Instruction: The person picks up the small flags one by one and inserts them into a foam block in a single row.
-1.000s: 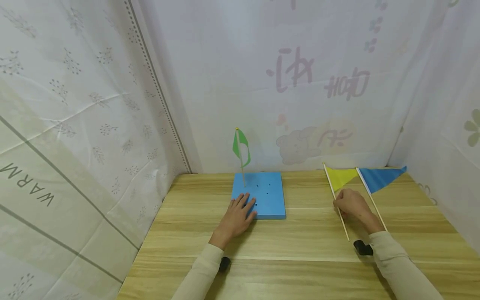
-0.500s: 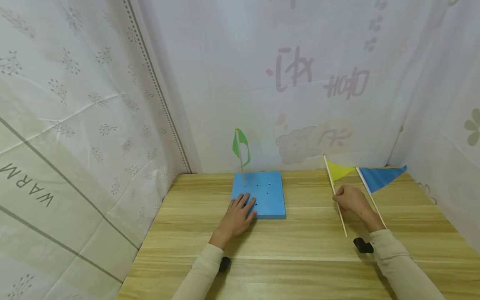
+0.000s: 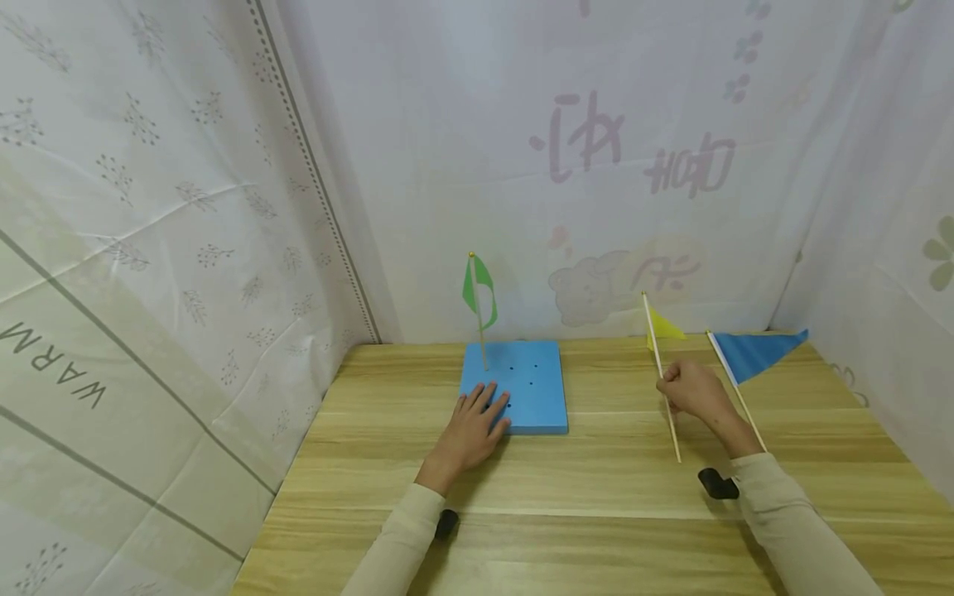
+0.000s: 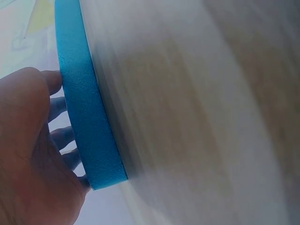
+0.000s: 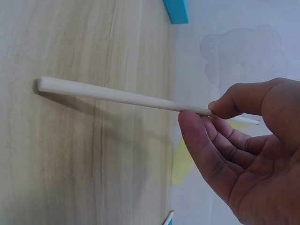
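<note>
The blue board [image 3: 544,406] lies on the wooden table [image 3: 596,488], and the left hand [image 3: 468,430] rests on the board's near left part with fingers spread and thumb at its near edge. Well to the right of the board, the right hand [image 3: 696,391] pinches the pale stick [image 3: 671,426] of the yellow flag [image 3: 666,324] between thumb and forefinger, the other fingers bent. The yellow flag tilts, its top end raised and leaning toward the board's side; whether the stick's lower end touches the table, I cannot tell. Farther right of the board, past the right hand, the blue flag [image 3: 756,354] lies on the table, its cloth pointing away from the board. The green flag [image 3: 468,294] stands in the board's far left part, leaning slightly, and small dark holes [image 3: 536,366] dot the board's top. Behind the board hangs a pale printed cloth [image 3: 447,165]
</note>
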Motion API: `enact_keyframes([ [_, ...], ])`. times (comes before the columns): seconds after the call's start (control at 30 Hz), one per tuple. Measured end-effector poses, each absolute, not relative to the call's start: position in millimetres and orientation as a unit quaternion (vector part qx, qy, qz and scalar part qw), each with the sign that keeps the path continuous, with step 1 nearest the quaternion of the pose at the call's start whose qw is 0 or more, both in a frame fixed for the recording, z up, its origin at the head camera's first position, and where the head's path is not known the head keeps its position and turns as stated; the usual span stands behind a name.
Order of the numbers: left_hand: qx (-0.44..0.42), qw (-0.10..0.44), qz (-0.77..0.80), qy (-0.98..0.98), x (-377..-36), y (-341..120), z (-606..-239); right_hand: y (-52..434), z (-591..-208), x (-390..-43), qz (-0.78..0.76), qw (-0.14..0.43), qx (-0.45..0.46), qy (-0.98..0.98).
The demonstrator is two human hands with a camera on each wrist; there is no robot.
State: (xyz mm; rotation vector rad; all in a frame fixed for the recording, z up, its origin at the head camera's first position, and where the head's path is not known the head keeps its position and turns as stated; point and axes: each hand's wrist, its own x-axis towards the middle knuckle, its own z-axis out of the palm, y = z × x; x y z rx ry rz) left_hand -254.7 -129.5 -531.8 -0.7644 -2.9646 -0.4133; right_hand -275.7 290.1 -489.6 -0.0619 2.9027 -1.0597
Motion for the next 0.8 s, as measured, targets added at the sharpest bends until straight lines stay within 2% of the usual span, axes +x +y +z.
enact_keyframes([
  [0.2, -0.24, 0.008, -0.127, -0.962, -254, -129, -529, 284, -486, -277, -0.364, 0.013, -0.02, 0.931],
  [0.8, -0.251, 0.024, -0.136, -0.958, -252, -130, -529, 258, -469, -284, -0.391, -0.024, -0.028, 0.919],
])
